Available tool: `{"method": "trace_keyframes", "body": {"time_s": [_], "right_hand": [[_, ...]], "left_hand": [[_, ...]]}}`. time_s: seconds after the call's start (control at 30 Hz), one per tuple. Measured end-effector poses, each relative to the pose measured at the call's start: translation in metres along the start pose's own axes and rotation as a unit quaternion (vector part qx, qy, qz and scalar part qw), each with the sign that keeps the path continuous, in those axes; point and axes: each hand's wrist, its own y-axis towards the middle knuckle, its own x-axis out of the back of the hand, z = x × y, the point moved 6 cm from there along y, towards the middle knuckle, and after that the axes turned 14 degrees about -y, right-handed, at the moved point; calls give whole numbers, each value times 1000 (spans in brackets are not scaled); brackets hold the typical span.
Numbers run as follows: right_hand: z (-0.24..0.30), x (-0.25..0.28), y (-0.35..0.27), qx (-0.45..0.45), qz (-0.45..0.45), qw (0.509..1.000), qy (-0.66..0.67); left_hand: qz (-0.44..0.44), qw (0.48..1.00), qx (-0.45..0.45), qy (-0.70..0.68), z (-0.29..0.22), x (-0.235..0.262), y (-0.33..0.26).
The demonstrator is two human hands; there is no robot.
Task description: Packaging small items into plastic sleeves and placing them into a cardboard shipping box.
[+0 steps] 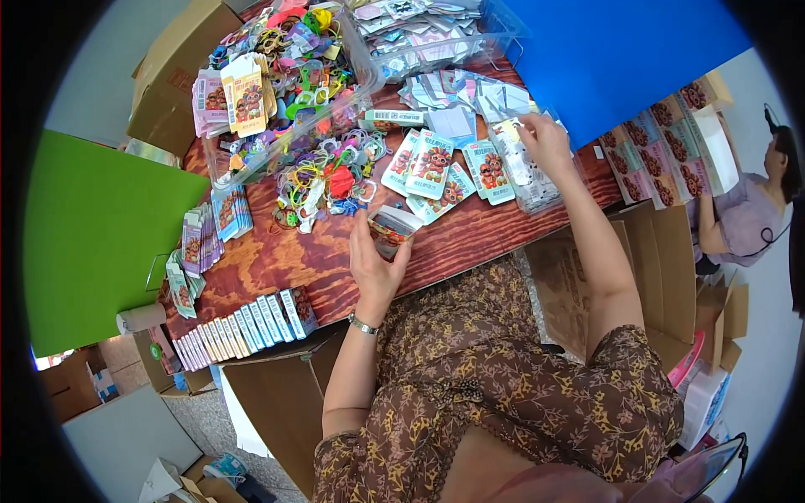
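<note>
My left hand [377, 267] is wrapped round a small printed carton [401, 220], its top flap up and its mouth open, near the front edge of the table. Off to the right, my right hand [550, 144] reaches over a clear plastic tray [541, 204] of white packets [520, 166]. Its fingers are bent together at the packets; what they pinch, if anything, is too small to make out. Between the hands lie several flat pale-blue cartons [433, 164] with a red cartoon figure. Next to my left hand spreads a heap of colourful bands and trinkets [335, 180].
A big clear bin [289, 124] of trinkets stands at the back left, with a bin of cards [436, 54] beside it. A row of filled cartons [243, 329] lines the front left edge. Display boxes [662, 147] are stacked at right, near another person [746, 210].
</note>
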Motion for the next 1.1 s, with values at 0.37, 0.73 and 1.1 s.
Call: {"method": "trace_keyframes", "body": {"time_s": [0.37, 0.73, 1.1], "right_hand": [[-14, -25, 0, -62, 93, 993, -31], [-62, 14, -13, -72, 180, 975, 111], [-7, 1, -43, 67, 48, 996, -45]], "left_hand": [[17, 1000, -6, -9, -5, -2, -2], [22, 1000, 0, -8, 1, -4, -4], [34, 999, 8, -20, 0, -12, -3]]}}
